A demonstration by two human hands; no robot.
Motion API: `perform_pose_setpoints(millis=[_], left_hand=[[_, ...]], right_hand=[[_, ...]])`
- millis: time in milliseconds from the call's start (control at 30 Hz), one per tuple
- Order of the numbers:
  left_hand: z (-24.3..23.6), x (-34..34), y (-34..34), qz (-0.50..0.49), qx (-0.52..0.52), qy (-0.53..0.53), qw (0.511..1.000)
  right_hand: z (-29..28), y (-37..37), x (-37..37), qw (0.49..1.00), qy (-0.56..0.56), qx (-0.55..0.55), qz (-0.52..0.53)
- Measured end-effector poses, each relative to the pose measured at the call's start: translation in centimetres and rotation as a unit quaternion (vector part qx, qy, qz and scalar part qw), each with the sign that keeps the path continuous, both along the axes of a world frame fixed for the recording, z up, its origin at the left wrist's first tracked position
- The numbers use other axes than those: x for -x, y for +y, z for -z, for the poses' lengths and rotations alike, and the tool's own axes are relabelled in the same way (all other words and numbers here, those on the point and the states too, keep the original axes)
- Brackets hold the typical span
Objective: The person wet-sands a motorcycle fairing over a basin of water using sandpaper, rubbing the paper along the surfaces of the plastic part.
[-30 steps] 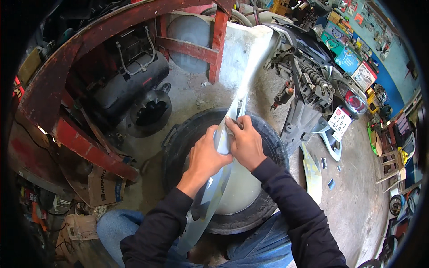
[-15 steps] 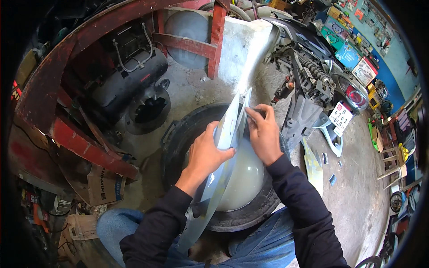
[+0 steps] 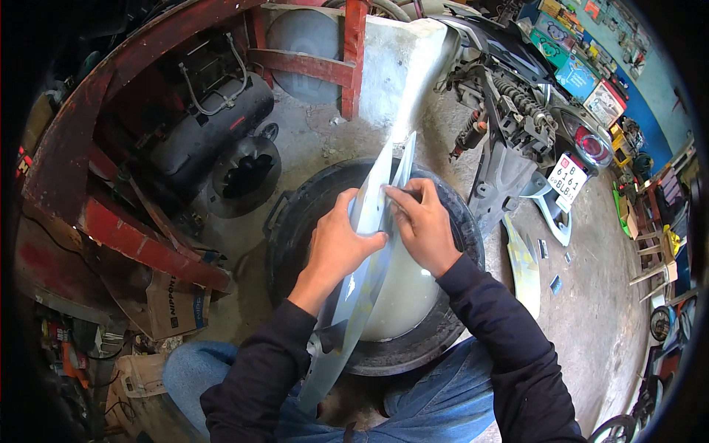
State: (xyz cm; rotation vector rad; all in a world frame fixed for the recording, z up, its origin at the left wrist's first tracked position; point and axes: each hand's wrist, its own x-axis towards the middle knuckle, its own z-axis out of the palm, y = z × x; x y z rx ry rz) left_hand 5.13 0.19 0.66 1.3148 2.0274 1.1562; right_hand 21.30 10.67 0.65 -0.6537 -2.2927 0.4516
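A long, pale motorcycle body panel [image 3: 358, 303] with yellowish patches slants over a round black tub [image 3: 402, 359]. Its pointed, forked tip faces away from me, and its wide end hangs near my lap. Cloudy whitish water [image 3: 402, 299] fills the tub below it. My left hand [image 3: 334, 244] is closed round the panel's middle, the thumb lying across its face. On the right side, my right hand [image 3: 425, 225] presses bent, pinched fingers on the panel just below the fork. Whatever those fingers may hold is hidden.
A partly stripped motorcycle [image 3: 509, 111] stands at the far right. Beside the tub, another pale panel [image 3: 523, 273] and small blue pieces [image 3: 555, 283] lie on the concrete. A red wooden frame [image 3: 148, 247] and black compressor tank [image 3: 214, 122] occupy the left, near cardboard [image 3: 173, 306].
My right hand has slid down along the panel from near its tip, toward my left hand. The left hand keeps its grip, and the view has shifted slightly.
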Motion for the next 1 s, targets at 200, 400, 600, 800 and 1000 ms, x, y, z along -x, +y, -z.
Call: perform_pose_setpoints(millis=[200,400,600,800,1000], left_hand=[[0.5,0.1,0.3,-0.019,-0.002,0.002,1.000],[-0.4,0.0,0.3,-0.006,0.019,-0.019,1.000],[0.2,0.0,0.5,-0.015,-0.006,0.001,1.000],[0.3,-0.1,0.5,-0.013,-0.006,0.003,1.000],[0.3,-0.1,0.4,-0.010,0.002,0.021,1.000]], right_hand=[[1.9,-2.4,0.3,1.000,0.026,-0.001,-0.013],[3.0,-2.2,1.0,0.998,0.066,0.010,0.007],[2.6,-1.7,1.3,0.996,0.080,-0.039,0.000],[2.8,-2.1,1.4,0.995,0.090,-0.030,0.014],[3.1,-1.8,1.9,0.994,0.098,-0.032,0.031]])
